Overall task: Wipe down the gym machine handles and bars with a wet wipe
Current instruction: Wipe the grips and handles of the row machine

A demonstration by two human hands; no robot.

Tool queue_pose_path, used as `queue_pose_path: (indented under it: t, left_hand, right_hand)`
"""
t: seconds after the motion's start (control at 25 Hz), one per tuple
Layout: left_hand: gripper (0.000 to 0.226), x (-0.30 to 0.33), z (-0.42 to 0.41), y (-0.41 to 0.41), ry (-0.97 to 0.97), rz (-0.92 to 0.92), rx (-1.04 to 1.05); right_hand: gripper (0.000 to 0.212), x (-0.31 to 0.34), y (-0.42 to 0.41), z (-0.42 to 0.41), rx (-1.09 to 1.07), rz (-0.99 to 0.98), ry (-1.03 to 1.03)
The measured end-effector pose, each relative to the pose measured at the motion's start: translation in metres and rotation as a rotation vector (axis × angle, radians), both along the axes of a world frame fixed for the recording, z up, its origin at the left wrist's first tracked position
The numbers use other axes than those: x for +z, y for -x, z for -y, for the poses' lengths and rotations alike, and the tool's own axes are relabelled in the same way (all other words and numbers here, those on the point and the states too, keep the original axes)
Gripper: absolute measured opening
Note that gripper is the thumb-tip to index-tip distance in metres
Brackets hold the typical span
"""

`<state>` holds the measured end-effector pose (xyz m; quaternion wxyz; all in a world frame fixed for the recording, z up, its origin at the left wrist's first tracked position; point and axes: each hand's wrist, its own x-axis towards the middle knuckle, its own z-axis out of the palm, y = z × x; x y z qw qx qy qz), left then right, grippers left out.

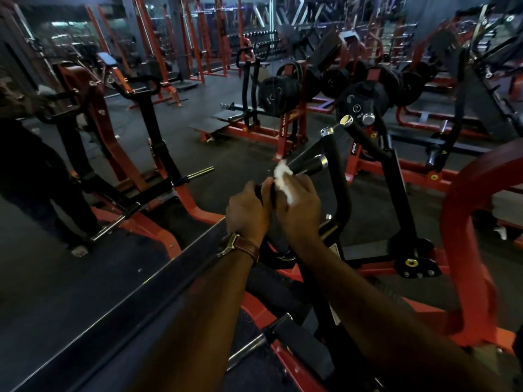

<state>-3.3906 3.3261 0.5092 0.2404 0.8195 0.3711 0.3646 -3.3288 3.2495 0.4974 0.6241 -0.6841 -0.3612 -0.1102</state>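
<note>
At the centre of the frame we see both hands meet on a black, rubber-gripped machine handle with a chrome end cap (307, 166), which points toward the upper right. The left hand (247, 212), with a brown leather-strapped wristwatch (240, 246) on its wrist, has its fingers curled round the lower part of that handle. The right hand (300, 209) sits just beside it, touching it, with its fingers wrapped over a crumpled white wet wipe (283, 176) pressed against the handle; a tuft of the wipe sticks out above the fingers. Right of the hands, black angled bars with chrome tips (365, 137) rise from the red steel frame of the machine (464, 219). In the upper middle of the frame, black weight plates (278, 93) hang on red racks. At the left edge a person in dark clothing (34, 176) stands on the dark rubber floor (56, 292).
</note>
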Motion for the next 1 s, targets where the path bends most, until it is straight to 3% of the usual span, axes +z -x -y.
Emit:
queue_pose_path:
  t: [0.16,0.32,0.44,0.48,0.6,0.76,0.8,0.92,1.0]
  left_hand:
    - [0.047,-0.002,0.003,0.002,-0.048,0.031,0.019]
    - [0.046,0.0,0.005,0.001,-0.077,0.024,0.046]
    - [0.043,-0.003,0.001,0.0,-0.03,0.0,0.02]
    - [0.041,-0.003,0.001,0.0,-0.031,-0.009,0.03]
    - [0.043,-0.001,0.003,0.0,-0.067,-0.01,0.076]
    - [0.043,-0.001,0.003,0.001,-0.064,-0.029,0.026]
    - [0.042,-0.001,0.003,0.001,-0.076,-0.037,0.033]
    - [0.044,0.001,0.007,0.001,-0.145,-0.106,0.079]
    - [0.042,0.003,0.009,0.001,-0.198,-0.194,0.08]
  right_hand:
    - [0.017,0.009,-0.027,-0.003,0.052,0.474,0.34]
    - [0.021,0.016,-0.047,-0.004,-0.182,0.317,0.479]
    - [0.027,0.005,-0.021,-0.007,0.112,0.335,0.432]
    - [0.029,0.005,-0.026,-0.005,0.13,0.376,0.445]
    - [0.029,0.012,-0.058,-0.001,-0.109,0.341,0.504]
    - [0.024,0.007,-0.027,-0.001,0.125,0.38,0.356]
    - [0.026,0.003,-0.029,-0.002,0.074,0.322,0.329]
    - [0.032,-0.002,-0.04,-0.002,-0.175,-0.154,0.081]
    - [0.018,0.008,-0.037,-0.003,-0.109,-0.567,-0.227]
